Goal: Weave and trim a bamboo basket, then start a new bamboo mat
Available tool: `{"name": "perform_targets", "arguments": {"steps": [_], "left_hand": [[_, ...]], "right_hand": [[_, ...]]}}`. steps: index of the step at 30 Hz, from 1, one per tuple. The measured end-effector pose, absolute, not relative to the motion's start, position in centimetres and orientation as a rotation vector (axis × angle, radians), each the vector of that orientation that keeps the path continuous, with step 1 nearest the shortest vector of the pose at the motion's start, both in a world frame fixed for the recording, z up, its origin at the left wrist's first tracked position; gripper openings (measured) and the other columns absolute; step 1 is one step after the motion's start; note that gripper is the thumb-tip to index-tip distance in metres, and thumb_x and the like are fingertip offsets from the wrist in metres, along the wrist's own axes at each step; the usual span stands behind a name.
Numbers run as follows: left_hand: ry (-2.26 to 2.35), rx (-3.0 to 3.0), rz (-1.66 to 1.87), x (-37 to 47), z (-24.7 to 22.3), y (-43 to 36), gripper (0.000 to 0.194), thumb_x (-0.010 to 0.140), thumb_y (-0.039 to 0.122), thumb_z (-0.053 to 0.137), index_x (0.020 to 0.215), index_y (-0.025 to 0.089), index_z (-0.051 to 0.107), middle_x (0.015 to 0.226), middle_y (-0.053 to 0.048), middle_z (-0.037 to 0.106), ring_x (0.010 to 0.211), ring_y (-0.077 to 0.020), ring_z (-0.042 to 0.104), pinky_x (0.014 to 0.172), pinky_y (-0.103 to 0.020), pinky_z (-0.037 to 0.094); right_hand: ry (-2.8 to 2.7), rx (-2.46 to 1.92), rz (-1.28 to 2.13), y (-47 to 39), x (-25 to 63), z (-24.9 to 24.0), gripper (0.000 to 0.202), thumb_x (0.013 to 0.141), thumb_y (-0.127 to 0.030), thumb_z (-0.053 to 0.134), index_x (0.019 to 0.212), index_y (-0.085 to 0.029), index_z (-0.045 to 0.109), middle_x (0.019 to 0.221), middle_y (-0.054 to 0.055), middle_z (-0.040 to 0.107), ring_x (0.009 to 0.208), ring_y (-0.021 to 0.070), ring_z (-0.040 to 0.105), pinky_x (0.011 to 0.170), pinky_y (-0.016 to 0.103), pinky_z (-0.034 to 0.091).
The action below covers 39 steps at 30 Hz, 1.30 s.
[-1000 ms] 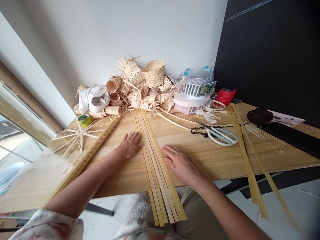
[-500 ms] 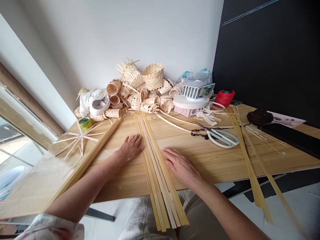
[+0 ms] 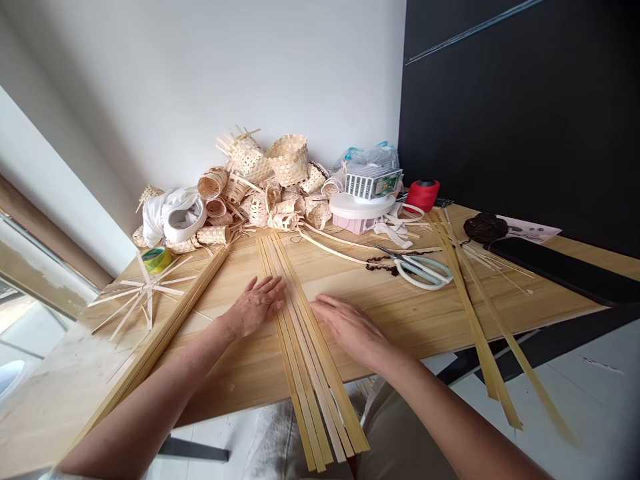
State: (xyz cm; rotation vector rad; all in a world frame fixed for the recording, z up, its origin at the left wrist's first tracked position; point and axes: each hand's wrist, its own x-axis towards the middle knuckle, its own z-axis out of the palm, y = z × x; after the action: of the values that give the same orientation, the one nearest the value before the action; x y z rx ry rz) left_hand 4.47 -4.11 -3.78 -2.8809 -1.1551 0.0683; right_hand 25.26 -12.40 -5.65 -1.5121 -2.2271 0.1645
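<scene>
Several long bamboo strips [image 3: 305, 353] lie side by side in front of me, their near ends jutting past the table edge above my lap. My left hand [image 3: 256, 307] rests palm down with fingers spread, their tips over the strips' left side. On the other side my right hand [image 3: 350, 331] lies with its fingers stretched out and close together, the tips beside the right edge of the strips. Neither hand grips anything. A thicker bundle of strips [image 3: 175, 327] slants across the table under or beside my left forearm; which of the two is hidden.
Small woven baskets [image 3: 287, 160] are heaped at the wall. On the left are green tape [image 3: 157, 260] and a star of crossed strips [image 3: 149, 287]. To the right lie scissors [image 3: 425, 272], more strips [image 3: 470, 300], red thread [image 3: 423, 195], dark yarn [image 3: 485, 228] and a black case [image 3: 565, 267].
The view has turned slightly right, so the scene sits further left. My left fingertips now reach onto the strips, and my right fingers look turned more on edge.
</scene>
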Motion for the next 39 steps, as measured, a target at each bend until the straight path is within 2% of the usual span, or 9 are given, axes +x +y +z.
{"name": "perform_targets", "arguments": {"steps": [4,14,20,27,33,39], "left_hand": [[-0.984,-3.022,0.107,4.8,-3.3,-5.4,0.046,0.092,0.036,0.025,0.134,0.020,0.031,0.142,-0.005,0.028,0.132,-0.0233,0.021,0.105,-0.049,0.016],[-0.992,-3.107,0.071,4.6,-3.6,-5.7,0.047,0.091,0.041,0.023,0.136,0.025,0.026,0.143,-0.004,0.027,0.132,-0.0242,0.019,0.104,-0.051,0.014],[-0.950,-3.121,0.025,4.3,-4.2,-5.2,0.047,0.091,0.040,0.023,0.136,0.026,0.027,0.142,-0.004,0.029,0.132,-0.0249,0.020,0.103,-0.052,0.017],[-0.943,-3.072,0.060,4.4,-4.0,-4.9,0.042,0.092,0.036,0.026,0.131,0.027,0.037,0.143,-0.006,0.028,0.131,-0.0268,0.020,0.102,-0.051,0.021],[-0.936,-3.081,0.054,4.3,-3.9,-4.6,0.041,0.092,0.038,0.025,0.130,0.029,0.039,0.140,-0.005,0.033,0.131,-0.0253,0.022,0.104,-0.048,0.020],[-0.922,-3.082,0.054,4.1,-4.4,-4.1,0.041,0.092,0.037,0.026,0.130,0.031,0.038,0.141,-0.005,0.032,0.131,-0.0240,0.020,0.104,-0.046,0.019]], "right_hand": [[-2.235,-1.497,0.144,-11.6,25.1,-5.5,0.047,0.070,0.006,0.032,0.099,-0.018,0.062,0.103,0.008,0.059,0.098,0.0169,0.052,0.082,0.026,0.041],[-2.284,-1.498,0.089,-11.0,24.8,-5.8,0.033,0.076,0.001,0.037,0.086,-0.018,0.063,0.088,0.006,0.057,0.085,0.0162,0.049,0.072,0.025,0.038],[-2.292,-1.483,0.084,-10.9,24.6,-5.7,0.035,0.075,0.002,0.037,0.086,-0.019,0.063,0.090,0.005,0.056,0.087,0.0154,0.048,0.072,0.023,0.037],[-2.332,-1.450,0.069,-11.2,24.0,-5.2,0.031,0.077,-0.002,0.040,0.086,-0.020,0.064,0.088,0.005,0.055,0.086,0.0165,0.048,0.070,0.024,0.036],[-2.361,-1.446,0.093,-11.7,23.5,-4.7,0.033,0.077,0.000,0.038,0.078,-0.020,0.064,0.083,0.004,0.055,0.085,0.0166,0.049,0.068,0.024,0.035],[-2.369,-1.414,0.091,-12.0,23.0,-4.8,0.031,0.079,-0.003,0.038,0.079,-0.020,0.064,0.088,0.004,0.056,0.086,0.0168,0.048,0.067,0.024,0.033]]}}
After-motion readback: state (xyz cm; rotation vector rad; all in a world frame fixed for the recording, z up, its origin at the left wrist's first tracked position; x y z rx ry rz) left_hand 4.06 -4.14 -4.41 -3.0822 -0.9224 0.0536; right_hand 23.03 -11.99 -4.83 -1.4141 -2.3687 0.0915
